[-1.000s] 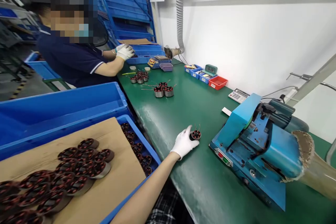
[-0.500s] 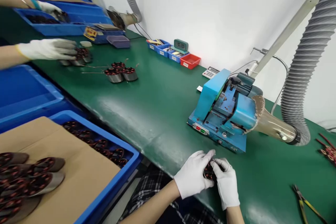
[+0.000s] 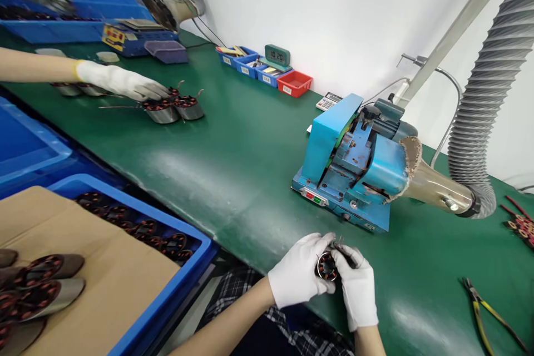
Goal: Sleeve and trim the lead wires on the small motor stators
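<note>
My left hand point(image 3: 298, 273) and my right hand point(image 3: 356, 289), both in white gloves, hold one small wound stator coil point(image 3: 326, 266) between them at the near edge of the green table point(image 3: 250, 161). The coil's copper windings face up toward me, and my right fingers pinch its wire ends. Just beyond my hands stands a blue bench machine point(image 3: 348, 164) with a funnel outlet joined to a grey ribbed hose point(image 3: 484, 105).
A co-worker's gloved hand point(image 3: 120, 82) touches stator coils point(image 3: 173, 108) at far left. A blue crate point(image 3: 167, 283) with cardboard and several coils sits at lower left. Pliers point(image 3: 484, 311) lie at right. Small parts bins point(image 3: 267, 73), a clock and a calculator line the wall.
My left hand carried the coil from mid-table to the near edge, and my right hand joined it. My view swung right. The co-worker's hand reached toward the coils at far left.
</note>
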{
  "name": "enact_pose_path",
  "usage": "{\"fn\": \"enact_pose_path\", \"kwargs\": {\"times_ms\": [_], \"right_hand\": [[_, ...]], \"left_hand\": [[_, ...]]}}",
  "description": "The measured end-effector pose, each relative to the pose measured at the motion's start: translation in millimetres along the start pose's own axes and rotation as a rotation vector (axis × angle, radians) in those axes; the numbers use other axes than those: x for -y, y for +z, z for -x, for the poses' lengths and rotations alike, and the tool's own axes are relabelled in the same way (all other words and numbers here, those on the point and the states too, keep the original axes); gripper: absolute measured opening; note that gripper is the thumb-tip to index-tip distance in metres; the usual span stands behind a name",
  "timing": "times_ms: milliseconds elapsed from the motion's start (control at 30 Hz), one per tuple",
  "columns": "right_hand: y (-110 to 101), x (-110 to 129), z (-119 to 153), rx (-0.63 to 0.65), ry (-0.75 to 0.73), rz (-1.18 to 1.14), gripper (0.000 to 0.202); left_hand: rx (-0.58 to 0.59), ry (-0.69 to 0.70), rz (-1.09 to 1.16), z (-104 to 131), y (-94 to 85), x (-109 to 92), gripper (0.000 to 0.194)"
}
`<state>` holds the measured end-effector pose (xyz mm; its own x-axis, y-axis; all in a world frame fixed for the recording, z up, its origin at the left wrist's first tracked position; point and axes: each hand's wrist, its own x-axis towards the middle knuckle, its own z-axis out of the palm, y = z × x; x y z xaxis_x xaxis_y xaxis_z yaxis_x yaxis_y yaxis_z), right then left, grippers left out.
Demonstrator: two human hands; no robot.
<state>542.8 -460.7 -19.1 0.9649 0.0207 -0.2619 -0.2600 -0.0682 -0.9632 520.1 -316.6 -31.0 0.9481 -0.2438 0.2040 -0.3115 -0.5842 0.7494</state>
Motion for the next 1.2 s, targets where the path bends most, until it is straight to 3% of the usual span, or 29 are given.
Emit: {"fn": "enact_pose_path", "kwargs": {"times_ms": [100, 233, 267, 333, 400, 433, 500, 600, 667, 733, 800, 900, 967, 1067, 1133, 1200], "right_hand": [[6, 7, -1, -0.13, -0.046, -0.095, 0.022], [-18, 30, 2, -0.297, -0.197, -0.374, 0.015], [-24, 33, 5, -0.244, -0.226, -0.288, 0.013], [-28, 34, 12, 0.013, -0.268, 0.073, 0.018], [-24, 28, 20, 0.277, -0.345, 0.429, 0.026], [-20, 23, 23, 0.341, -0.413, 0.547, 0.028], [-12, 15, 28, 0.347, -0.552, 0.706, 0.026], [-3, 6, 31, 0.301, -0.66, 0.768, 0.023], [-3, 3, 29, 0.265, -0.572, 0.615, 0.016], [-8, 1, 25, 0.169, -0.336, 0.265, 0.005], [-18, 2, 18, 0.043, -0.13, -0.087, 0.011], [-36, 5, 8, -0.116, -0.071, -0.415, 0.019], [-43, 6, 8, -0.131, -0.041, -0.416, 0.018], [-40, 3, 17, 0.078, 0.045, -0.101, 0.032], [-31, 1, 22, 0.223, -0.014, 0.141, 0.037], [-20, 0, 24, 0.264, -0.145, 0.302, 0.028]], "left_hand": [[-0.072, -0.022, -0.032, 1, 3.1, -1, 0.083], [-0.169, -0.014, -0.048, 2, 2.8, -4, 0.083], [-0.162, 0.013, -0.039, 2, 0.5, -3, 0.089], [-0.095, 0.093, -0.004, 1, -5.9, 1, 0.096], [0.033, 0.163, 0.037, 1, -12.7, 6, 0.09], [0.095, 0.175, 0.049, 1, -15.3, 9, 0.084], [0.164, 0.169, 0.057, 2, -18.1, 12, 0.076], [0.114, 0.13, 0.025, 4, -16.1, 10, 0.071], [0.052, 0.112, -0.012, 5, -12.5, 7, 0.069], [0.006, 0.091, -0.042, 7, -8.8, 4, 0.07], [-0.018, 0.075, -0.059, 8, -6.0, 1, 0.074], [-0.076, 0.057, -0.087, 9, -4.9, 0, 0.078], [-0.094, 0.068, -0.078, 9, -7.2, 1, 0.084], [-0.026, 0.117, -0.039, 7, -14.2, 2, 0.083], [0.049, 0.143, -0.022, 5, -18.8, 3, 0.074], [0.098, 0.144, -0.01, 4, -21.3, 3, 0.064]]}}
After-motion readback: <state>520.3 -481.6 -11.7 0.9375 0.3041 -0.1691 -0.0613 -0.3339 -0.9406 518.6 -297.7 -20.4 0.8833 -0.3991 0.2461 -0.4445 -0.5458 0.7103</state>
